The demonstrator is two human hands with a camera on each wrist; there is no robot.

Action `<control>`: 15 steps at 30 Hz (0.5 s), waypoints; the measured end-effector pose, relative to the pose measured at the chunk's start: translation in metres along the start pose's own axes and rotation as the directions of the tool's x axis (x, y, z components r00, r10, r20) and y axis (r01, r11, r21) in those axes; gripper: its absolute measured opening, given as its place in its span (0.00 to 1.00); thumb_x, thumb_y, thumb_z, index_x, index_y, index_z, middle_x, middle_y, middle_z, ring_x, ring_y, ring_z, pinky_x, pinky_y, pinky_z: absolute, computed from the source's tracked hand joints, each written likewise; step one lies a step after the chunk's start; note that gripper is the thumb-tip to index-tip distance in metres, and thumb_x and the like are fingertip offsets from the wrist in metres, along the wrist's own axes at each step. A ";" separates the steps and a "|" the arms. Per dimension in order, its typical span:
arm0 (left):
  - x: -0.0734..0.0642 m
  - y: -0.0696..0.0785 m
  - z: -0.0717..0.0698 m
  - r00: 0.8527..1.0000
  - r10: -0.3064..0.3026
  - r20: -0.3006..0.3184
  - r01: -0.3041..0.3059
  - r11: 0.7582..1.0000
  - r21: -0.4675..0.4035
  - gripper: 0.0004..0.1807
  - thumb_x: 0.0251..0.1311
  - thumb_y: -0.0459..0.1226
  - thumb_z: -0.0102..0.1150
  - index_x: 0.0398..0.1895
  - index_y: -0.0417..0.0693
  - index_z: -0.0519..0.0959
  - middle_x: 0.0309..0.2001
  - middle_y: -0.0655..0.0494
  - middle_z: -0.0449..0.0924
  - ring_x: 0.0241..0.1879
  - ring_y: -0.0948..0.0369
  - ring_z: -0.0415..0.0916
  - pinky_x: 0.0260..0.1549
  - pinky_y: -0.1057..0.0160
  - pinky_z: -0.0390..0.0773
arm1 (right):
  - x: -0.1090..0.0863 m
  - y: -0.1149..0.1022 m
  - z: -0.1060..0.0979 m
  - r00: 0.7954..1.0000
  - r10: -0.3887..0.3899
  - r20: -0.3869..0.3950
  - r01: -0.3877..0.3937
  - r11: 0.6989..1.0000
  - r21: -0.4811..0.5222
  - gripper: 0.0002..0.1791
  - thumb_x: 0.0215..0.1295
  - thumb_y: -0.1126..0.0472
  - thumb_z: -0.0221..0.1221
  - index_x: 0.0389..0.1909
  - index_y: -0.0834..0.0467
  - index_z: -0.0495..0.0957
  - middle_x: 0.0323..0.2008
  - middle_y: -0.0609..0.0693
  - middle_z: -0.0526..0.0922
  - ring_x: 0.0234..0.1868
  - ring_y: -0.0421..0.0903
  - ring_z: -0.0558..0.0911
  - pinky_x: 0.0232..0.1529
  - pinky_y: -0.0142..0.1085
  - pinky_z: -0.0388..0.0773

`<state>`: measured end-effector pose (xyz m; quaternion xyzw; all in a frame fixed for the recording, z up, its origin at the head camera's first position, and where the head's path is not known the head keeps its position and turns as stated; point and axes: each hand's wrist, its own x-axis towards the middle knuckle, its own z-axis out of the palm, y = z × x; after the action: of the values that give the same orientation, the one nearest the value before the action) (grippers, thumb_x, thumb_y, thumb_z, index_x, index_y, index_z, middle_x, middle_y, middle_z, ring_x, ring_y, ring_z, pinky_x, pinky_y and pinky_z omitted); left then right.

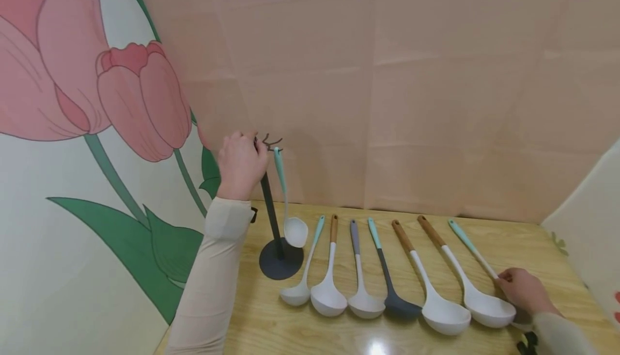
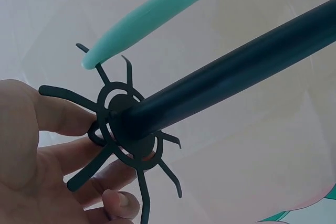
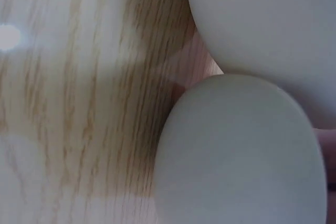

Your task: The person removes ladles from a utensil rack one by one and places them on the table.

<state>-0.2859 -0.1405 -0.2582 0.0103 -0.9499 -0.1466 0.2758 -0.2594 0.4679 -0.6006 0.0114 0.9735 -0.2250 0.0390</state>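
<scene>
My left hand (image 1: 240, 164) is at the top of a black utensil stand (image 1: 271, 210), thumb and finger pinching the small loop (image 2: 96, 134) above its ring of hooks. From one hook hangs a small white ladle (image 1: 295, 232) with a mint handle (image 2: 152, 22). Over at the far right of the table, my right hand (image 1: 528, 290) pinches the shaft of another ladle with a mint handle (image 1: 463, 235). Its pale bowl (image 3: 241, 150) shows close up in the right wrist view, against a bigger white bowl (image 3: 268, 19); the hand mostly hides it in the head view.
Between my hands several ladles lie in a row on the wooden table (image 1: 261, 322). Among them are a dark one (image 1: 402, 307) and a wooden-handled white one (image 1: 445, 314). A pink cloth wall (image 1: 436, 102) rises behind, and a tulip-painted wall (image 1: 29, 210) stands left.
</scene>
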 end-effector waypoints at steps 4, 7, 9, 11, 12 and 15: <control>0.000 0.001 -0.001 1.000 -0.006 0.006 0.006 1.000 0.003 0.23 0.73 0.41 0.43 0.63 0.42 0.78 0.54 0.40 0.79 0.49 0.41 0.74 0.44 0.43 0.77 | -0.002 -0.003 -0.002 1.000 0.009 -0.008 -0.009 1.000 0.005 0.13 0.64 0.63 0.57 0.34 0.72 0.80 0.28 0.59 0.82 0.29 0.50 0.79 0.29 0.45 0.73; -0.001 0.002 -0.001 1.000 -0.007 0.011 0.007 1.000 0.010 0.23 0.73 0.41 0.42 0.63 0.42 0.78 0.54 0.40 0.79 0.50 0.42 0.74 0.45 0.44 0.77 | -0.003 -0.005 -0.004 1.000 0.021 -0.010 -0.021 1.000 0.007 0.13 0.64 0.63 0.57 0.34 0.72 0.80 0.28 0.59 0.82 0.29 0.51 0.79 0.29 0.45 0.73; 0.000 0.002 -0.001 1.000 -0.007 0.012 0.006 1.000 0.013 0.23 0.73 0.41 0.42 0.63 0.42 0.78 0.54 0.40 0.79 0.50 0.42 0.74 0.45 0.44 0.77 | -0.004 -0.005 -0.004 1.000 0.022 -0.018 -0.022 1.000 0.008 0.12 0.64 0.63 0.57 0.34 0.71 0.80 0.28 0.59 0.82 0.29 0.52 0.79 0.29 0.45 0.73; 0.000 0.002 -0.001 1.000 -0.004 0.011 0.004 1.000 0.015 0.23 0.73 0.40 0.42 0.63 0.42 0.78 0.54 0.40 0.80 0.50 0.41 0.75 0.45 0.44 0.77 | -0.004 -0.005 -0.005 0.999 0.023 -0.027 -0.022 1.000 0.008 0.13 0.64 0.63 0.56 0.34 0.71 0.80 0.28 0.60 0.82 0.30 0.52 0.79 0.30 0.46 0.73; 0.000 0.002 -0.001 1.000 -0.003 0.011 0.003 1.000 0.016 0.23 0.73 0.40 0.42 0.63 0.41 0.78 0.55 0.40 0.80 0.50 0.41 0.75 0.45 0.44 0.77 | -0.004 -0.005 -0.005 0.999 0.018 -0.033 -0.018 1.000 0.009 0.13 0.64 0.63 0.56 0.34 0.71 0.80 0.28 0.59 0.82 0.29 0.52 0.79 0.30 0.46 0.72; 0.001 0.002 -0.001 1.000 -0.001 0.011 0.001 1.000 0.018 0.23 0.73 0.40 0.42 0.63 0.42 0.77 0.55 0.39 0.80 0.51 0.41 0.75 0.45 0.43 0.78 | -0.004 -0.003 -0.005 0.999 0.012 -0.044 -0.011 1.000 0.007 0.13 0.64 0.62 0.56 0.34 0.71 0.80 0.27 0.59 0.82 0.29 0.51 0.79 0.30 0.46 0.73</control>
<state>-0.2858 -0.1388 -0.2561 0.0124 -0.9527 -0.1385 0.2703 -0.2562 0.4670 -0.5948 0.0221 0.9733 -0.2278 0.0190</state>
